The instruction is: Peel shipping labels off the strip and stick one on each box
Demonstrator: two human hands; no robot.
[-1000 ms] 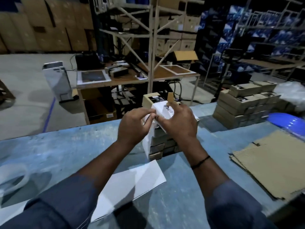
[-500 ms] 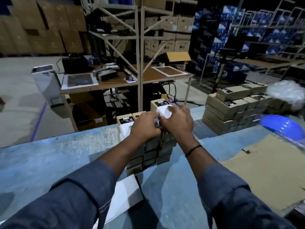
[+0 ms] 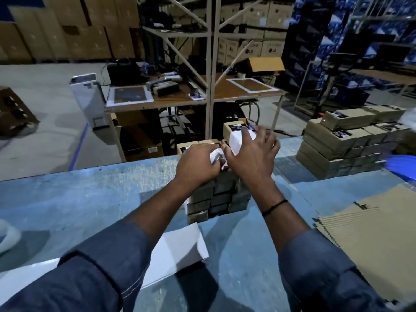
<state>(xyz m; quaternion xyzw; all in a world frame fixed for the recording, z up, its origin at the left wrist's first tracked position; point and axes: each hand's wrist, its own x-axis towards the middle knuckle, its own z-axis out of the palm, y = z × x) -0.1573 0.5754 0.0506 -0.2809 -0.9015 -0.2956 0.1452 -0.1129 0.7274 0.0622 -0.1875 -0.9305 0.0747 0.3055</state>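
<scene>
A stack of small brown boxes [image 3: 219,198] stands on the blue table [image 3: 90,194] in front of me. My left hand [image 3: 198,164] lies on top of the stack and pinches a white label [image 3: 217,155] with a barcode. My right hand [image 3: 251,158] is beside it over the stack, fingers spread, with the white label strip [image 3: 237,140] curling up behind its fingers. One taller box [image 3: 234,129] with a black sticker rises at the back of the stack. Whether the right thumb pinches the strip is hidden.
A second pile of brown boxes [image 3: 344,145] sits at the right on the table. Flat corrugated cardboard [image 3: 373,230] lies at the right front, white sheets [image 3: 180,251] under my left forearm, a blue object [image 3: 403,165] at the right edge. A wooden desk [image 3: 180,97] and shelving stand beyond.
Both hands came down from holding the strip up in front of the stack onto the top of the boxes; my right fingers have spread out. The camera moved closer.
</scene>
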